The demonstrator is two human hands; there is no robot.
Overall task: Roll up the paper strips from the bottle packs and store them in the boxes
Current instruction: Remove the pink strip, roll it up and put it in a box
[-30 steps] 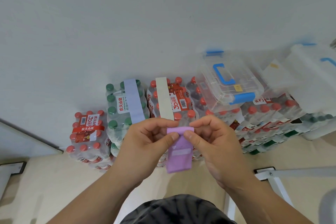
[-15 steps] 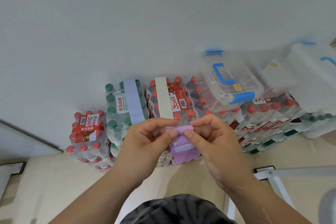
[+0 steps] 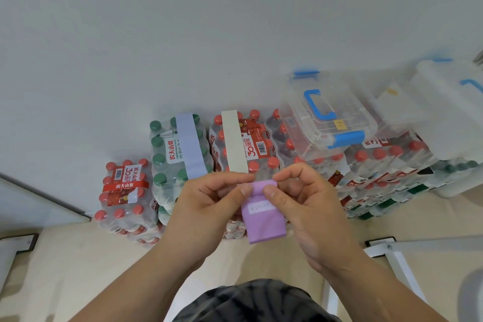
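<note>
A: What are the hands doing?
B: The left hand [image 3: 209,204] and the right hand [image 3: 311,206] both pinch the top end of a purple paper strip [image 3: 264,222] in the middle of the frame. Each thumb presses on the front, and the first fingers curl over the top.
A: So the hands are not wide open?
B: No. The fingers are curled in, and the thumbs squeeze the paper. The rest of the strip hangs down flat, with a small white label on it.
A: How do the arms come in?
B: Both reach up from the bottom of the frame and meet in the middle.
A: Where is the other paper?
B: A blue strip [image 3: 189,146] lies over the green-cap pack [image 3: 163,157]. A pale strip [image 3: 234,141] lies over the red-cap pack [image 3: 261,144] just right of it. A small pack [image 3: 122,191] sits at the left.
A: And the boxes?
B: A clear box [image 3: 329,123] with a blue handle sits on packs at the upper right, lid on. A second box [image 3: 444,102] is at the far right edge. It is blurry there, so I cannot tell what is inside either one.
</note>
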